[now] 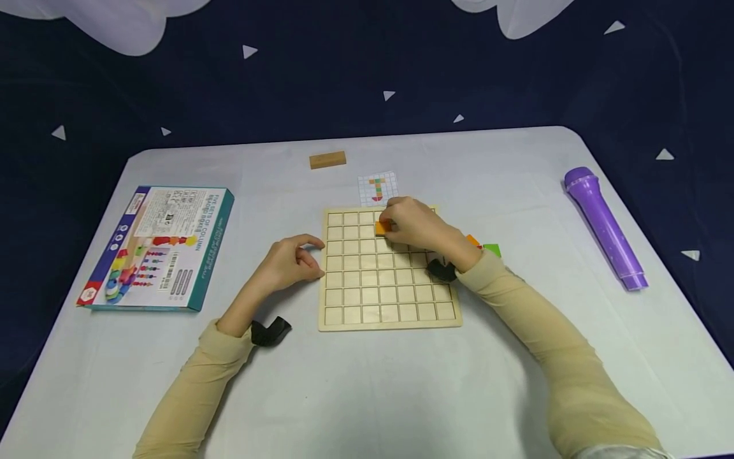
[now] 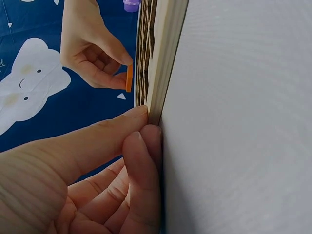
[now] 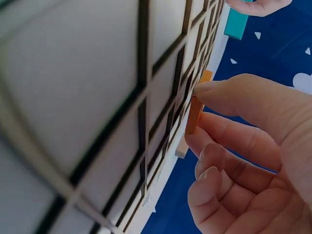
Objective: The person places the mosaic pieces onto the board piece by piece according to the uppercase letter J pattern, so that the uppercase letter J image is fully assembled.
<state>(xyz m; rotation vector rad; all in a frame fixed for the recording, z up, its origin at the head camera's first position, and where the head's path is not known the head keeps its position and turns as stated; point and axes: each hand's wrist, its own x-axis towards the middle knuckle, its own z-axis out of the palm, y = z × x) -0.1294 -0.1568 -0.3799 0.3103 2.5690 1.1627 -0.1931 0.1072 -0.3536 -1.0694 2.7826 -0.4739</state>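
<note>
Over the upper middle of a wooden grid board [image 1: 344, 315], my right hand [image 1: 415, 223] pinches a small orange tile [image 1: 381, 229]. The right wrist view shows the orange tile [image 3: 196, 109] on edge between thumb and fingers, the other fingers loosely curled below. Whether the tile touches the board cannot be told. At the board's left edge, my left hand [image 1: 289, 262] rests its thumb and a fingertip against the rim [image 2: 158, 63], spread apart along it. A pattern card [image 1: 377, 188] with a coloured figure lies just beyond the board, partly behind the right hand.
Green tile [image 1: 492, 250] and orange tile [image 1: 473, 240] lie right of the board, partly behind the right forearm. A boxed toy set [image 1: 157, 248] sits left, a purple microphone-shaped object [image 1: 604, 226] right. A wooden block [image 1: 327, 160] lies at the back.
</note>
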